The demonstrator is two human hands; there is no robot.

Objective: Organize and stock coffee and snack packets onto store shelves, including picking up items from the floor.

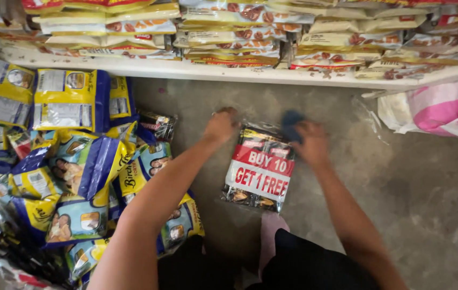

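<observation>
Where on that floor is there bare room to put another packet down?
Bare concrete floor lies right of the clear multipack that the left hand and right hand hold, below the pink-and-white bag. A narrower strip runs under the white shelf. Left is crowded: a heap of blue-and-yellow packets.

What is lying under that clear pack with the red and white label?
The clear pack lies on bare grey concrete floor. Both hands press its far end. Anything directly beneath it is hidden.
</observation>
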